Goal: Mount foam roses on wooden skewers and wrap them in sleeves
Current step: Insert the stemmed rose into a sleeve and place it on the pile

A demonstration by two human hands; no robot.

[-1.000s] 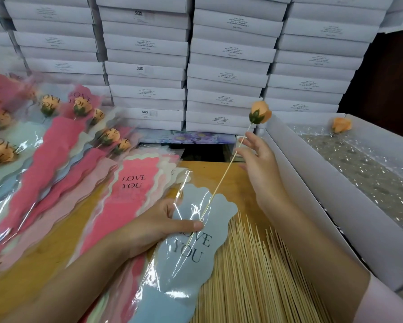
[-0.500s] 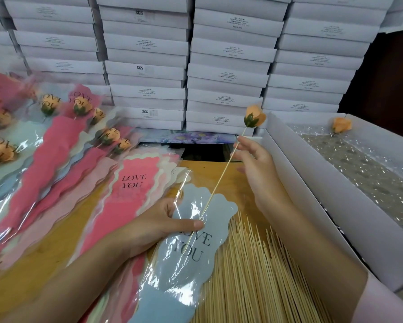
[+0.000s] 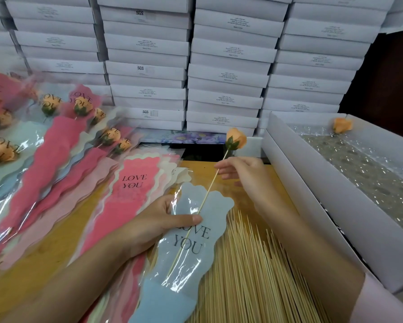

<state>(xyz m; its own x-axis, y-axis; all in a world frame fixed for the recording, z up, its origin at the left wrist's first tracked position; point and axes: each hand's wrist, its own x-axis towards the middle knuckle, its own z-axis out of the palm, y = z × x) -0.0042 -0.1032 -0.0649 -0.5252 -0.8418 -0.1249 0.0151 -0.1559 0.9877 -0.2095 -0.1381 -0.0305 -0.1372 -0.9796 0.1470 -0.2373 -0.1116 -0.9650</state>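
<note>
An orange foam rose [image 3: 236, 139] sits on top of a wooden skewer [image 3: 208, 188]. My right hand [image 3: 244, 176] pinches the skewer just below the rose. The skewer's lower part is inside a light blue "LOVE YOU" sleeve [image 3: 191, 248], and its tip shows through the clear film. My left hand [image 3: 156, 224] grips the sleeve near its open top, thumb lying across the front. The sleeve lies partly on a heap of bare skewers [image 3: 249, 276].
Wrapped roses [image 3: 81, 107] in pink and pale sleeves lie at the left, beside a stack of empty sleeves [image 3: 137, 183]. A white box [image 3: 317, 206] at the right holds one loose rose [image 3: 341, 125] on bubble film. Stacked white boxes [image 3: 219, 66] wall the back.
My right hand has moved down and left, pushing the skewer deeper into the blue sleeve. The rose has come lower. My left hand has kept its hold on the sleeve.
</note>
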